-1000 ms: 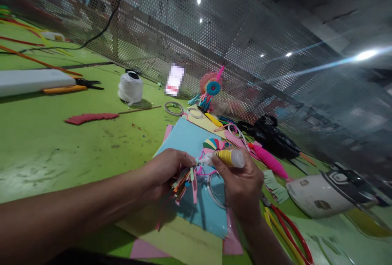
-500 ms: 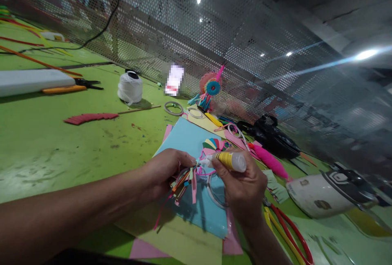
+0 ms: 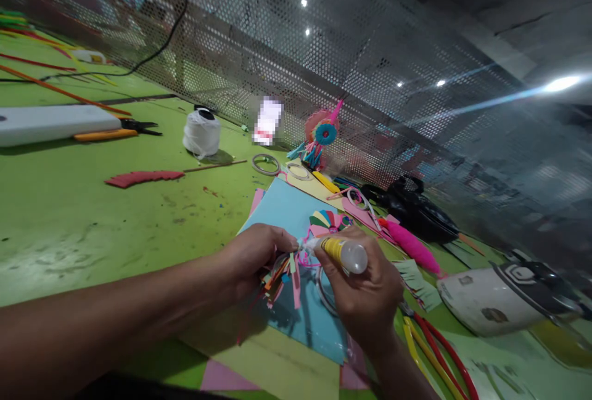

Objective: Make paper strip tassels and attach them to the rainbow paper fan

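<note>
My left hand (image 3: 261,252) pinches the top of a bunch of coloured paper strips (image 3: 277,283), which hangs below its fingers. A small glue bottle (image 3: 340,252) with a yellow label is in my right hand (image 3: 365,289), its nozzle pointing left at the bunch near my left fingertips. Whether the tip touches is too small to tell. Under both hands lies a light blue sheet (image 3: 277,203), with yellow and pink sheets below it. A striped paper fan piece (image 3: 324,220) lies just beyond the bottle, and a ring is partly hidden by my right hand.
On the green table (image 3: 152,221) are a white thread spool (image 3: 202,133), a red folded strip (image 3: 145,177) on a stick and pliers (image 3: 143,126) at left. At right are a pink roll (image 3: 411,246), red-and-yellow-handled tools (image 3: 439,351), a black object (image 3: 419,212) and a white container (image 3: 485,301).
The glue bottle has tilted slightly, its base now lower and a little to the left. The whole view has shifted slightly, with the background items appearing further right.
</note>
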